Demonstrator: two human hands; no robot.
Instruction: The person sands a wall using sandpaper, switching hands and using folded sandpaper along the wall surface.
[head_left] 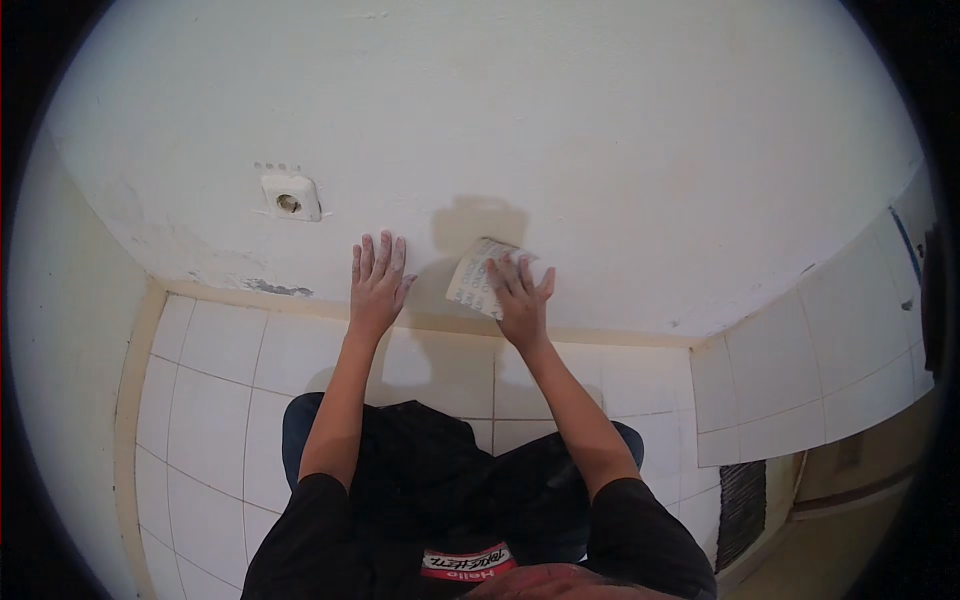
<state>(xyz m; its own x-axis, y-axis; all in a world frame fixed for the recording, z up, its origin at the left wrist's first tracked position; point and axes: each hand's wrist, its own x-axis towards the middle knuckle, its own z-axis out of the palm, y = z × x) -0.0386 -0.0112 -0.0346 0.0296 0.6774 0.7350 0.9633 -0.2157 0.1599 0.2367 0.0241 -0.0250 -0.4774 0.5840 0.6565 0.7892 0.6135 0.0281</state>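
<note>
Across the top and middle of the frame: white wall (620, 110), flaking low down at left of centre. Below that, left to centre right: pale floor tiles (210, 340), meeting a cream strip (620, 338) at the wall's foot. Bottom centre: black T-shirt (400, 520). Lower right: tiled ledge (770, 370), edges bent by the lens.

Just left of centre: left hand (375, 285), palm to the wall, fingers pointing up and slightly apart, dusty at the tips, clamped on nothing. Just right of centre: right hand (522, 305), fingers spread over the right part of the sandpaper sheet (468, 285). Thumb hard to make out; cannot tell whether pinching or only pressing.

Sheet at frame centre, against the wall, between both hands. Printed backing toward the camera. Long axis apparently slanting from lower left to upper right, full outline partly hidden by fingers. Upper edge darker.

Bottom centre, on the shirt: red-and-white label (466, 560), lettering upside down in view. Upper left: white wall socket (290, 198), square plate, round recess. On the sheet's backing: repeated grey characters in slanted rows, partly covered.
</note>
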